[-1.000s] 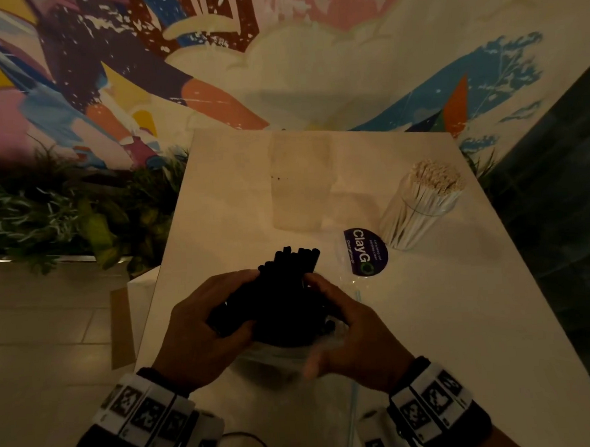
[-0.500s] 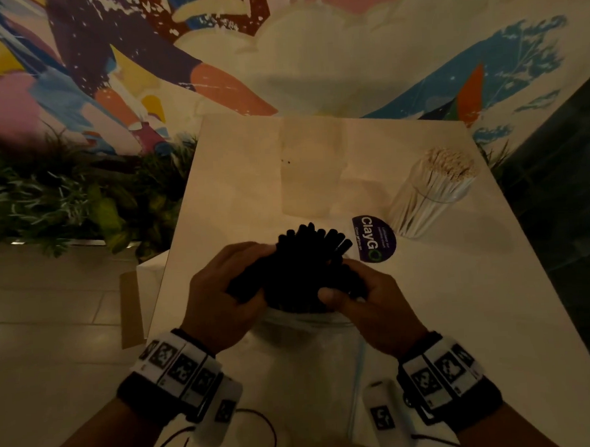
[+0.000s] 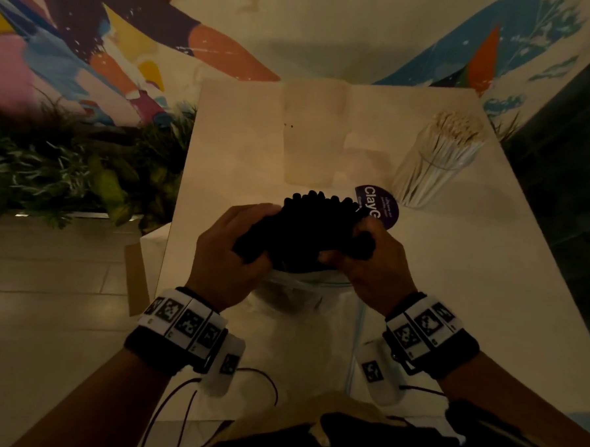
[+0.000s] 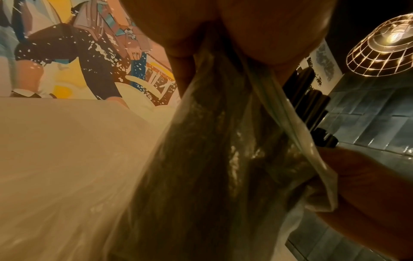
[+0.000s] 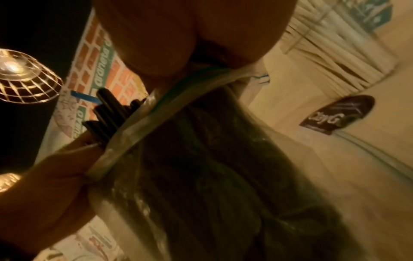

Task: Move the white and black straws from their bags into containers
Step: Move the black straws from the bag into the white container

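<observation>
A thick bundle of black straws (image 3: 307,233) sticks out of the mouth of a clear zip bag (image 3: 304,291), held upright above the pale table (image 3: 236,165). My left hand (image 3: 234,257) grips the bundle from the left, and my right hand (image 3: 360,261) grips it from the right. The wrist views show the bag (image 4: 212,167) hanging below the hands, with black straw tips (image 5: 107,116) above its rim. White straws (image 3: 437,157) fill a clear container at the right. An empty clear container (image 3: 316,133) stands behind the bundle.
A round purple sticker (image 3: 378,205) lies on the table between the bundle and the white straws. Green plants (image 3: 61,167) line the floor to the left of the table. A painted wall rises behind the table's far edge.
Both hands have lifted the black straw bundle higher out of the bag, and the bundle has fanned out wider. The right hand's grip has moved up onto the straws.
</observation>
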Tool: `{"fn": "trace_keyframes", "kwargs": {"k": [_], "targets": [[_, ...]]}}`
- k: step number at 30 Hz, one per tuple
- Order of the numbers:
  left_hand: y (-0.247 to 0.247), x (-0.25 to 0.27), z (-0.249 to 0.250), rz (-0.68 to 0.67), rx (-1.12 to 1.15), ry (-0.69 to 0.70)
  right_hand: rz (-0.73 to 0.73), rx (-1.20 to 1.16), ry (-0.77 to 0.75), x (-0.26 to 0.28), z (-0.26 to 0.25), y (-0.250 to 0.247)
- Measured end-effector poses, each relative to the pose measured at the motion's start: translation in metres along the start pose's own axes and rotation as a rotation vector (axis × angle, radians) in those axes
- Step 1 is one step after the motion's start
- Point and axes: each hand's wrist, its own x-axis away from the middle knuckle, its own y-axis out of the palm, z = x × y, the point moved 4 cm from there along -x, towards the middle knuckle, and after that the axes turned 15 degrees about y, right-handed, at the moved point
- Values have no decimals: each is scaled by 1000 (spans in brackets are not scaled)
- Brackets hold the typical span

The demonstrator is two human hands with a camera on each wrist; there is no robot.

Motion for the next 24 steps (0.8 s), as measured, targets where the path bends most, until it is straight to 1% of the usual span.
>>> {"fn": "trace_keyframes", "kwargs": {"k": [1, 2, 5, 6, 8, 9, 11, 12, 13, 15, 16, 18, 21, 24], "targets": [[0, 0, 0, 1, 2, -4, -12, 4, 16, 0, 2, 2], [0, 0, 1, 4, 5, -7, 13, 11, 13, -1, 3, 2], [-1, 2, 2, 17, 8, -12, 160, 21, -29, 1, 3, -4], [-1, 3, 2, 19, 6, -11, 151, 4, -26, 2, 3, -3], [-1, 5, 1, 13, -1, -7, 40, -25, 11, 3, 3, 3], [-1, 6, 1, 9, -3, -6, 27, -17, 15, 4, 4, 4], [-1, 6, 1, 5, -6, 0, 99, 31, -2, 1, 2, -1], [-1, 6, 1, 5, -5, 4, 110, 50, -3, 0, 2, -2], [-1, 6, 1, 9, -1, 8, 75, 74, 6, 0, 4, 1], [-1, 7, 1, 21, 2, 13, -53, 120, 29, 2, 12, 10], [-1, 7, 1, 25, 0, 15, -83, 127, 32, 5, 15, 14], [-1, 6, 1, 23, -3, 13, -85, 119, 65, 7, 19, 16], [-2, 7, 3, 22, 3, 17, -76, 6, 103, 9, 13, 8], [-3, 7, 4, 19, 10, 20, -79, -209, 39, 13, 1, -6]]}}
